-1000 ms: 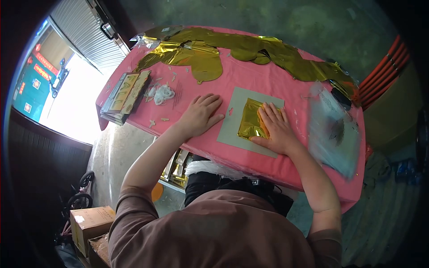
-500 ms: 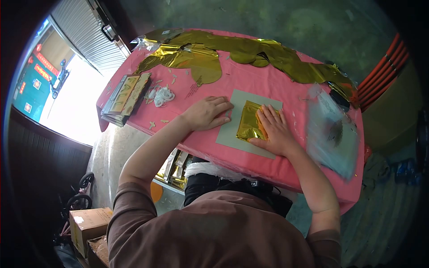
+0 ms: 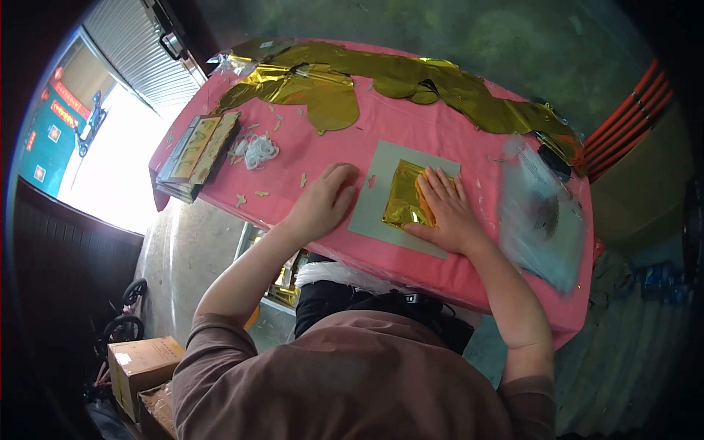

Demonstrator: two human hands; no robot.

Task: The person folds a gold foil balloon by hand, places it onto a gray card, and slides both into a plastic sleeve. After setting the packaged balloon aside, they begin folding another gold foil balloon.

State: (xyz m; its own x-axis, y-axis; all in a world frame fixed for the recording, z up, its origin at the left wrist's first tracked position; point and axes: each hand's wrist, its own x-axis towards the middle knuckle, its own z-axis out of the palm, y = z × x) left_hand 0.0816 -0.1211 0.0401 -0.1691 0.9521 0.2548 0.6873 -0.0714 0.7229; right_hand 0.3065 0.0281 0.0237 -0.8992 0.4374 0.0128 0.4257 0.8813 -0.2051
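My right hand (image 3: 447, 213) lies flat with its fingers stretched out, pressing on a folded gold foil piece (image 3: 400, 198). Part of the foil is hidden under the palm and fingers. Beneath it is a grey card (image 3: 372, 221), which has a small cut-out hanging slot near its left edge. To the left of the card, my left hand (image 3: 324, 199) rests by the pink tablecloth, apart from the card. Its fingers bend loosely, the thumb stands away from them, and nothing shows in its grasp.
Gold foil sheets (image 3: 330, 99) run along the table's far edge. White string (image 3: 258, 151) and a stack of cards (image 3: 196, 158) lie on the left, with small card scraps about. Clear plastic bags (image 3: 543, 220) cover the right side of the pink tablecloth (image 3: 308, 143).
My left hand has come off the card's left edge and moved left, uncovering the slot. My right hand stays flat on the foil. The view has shifted slightly.
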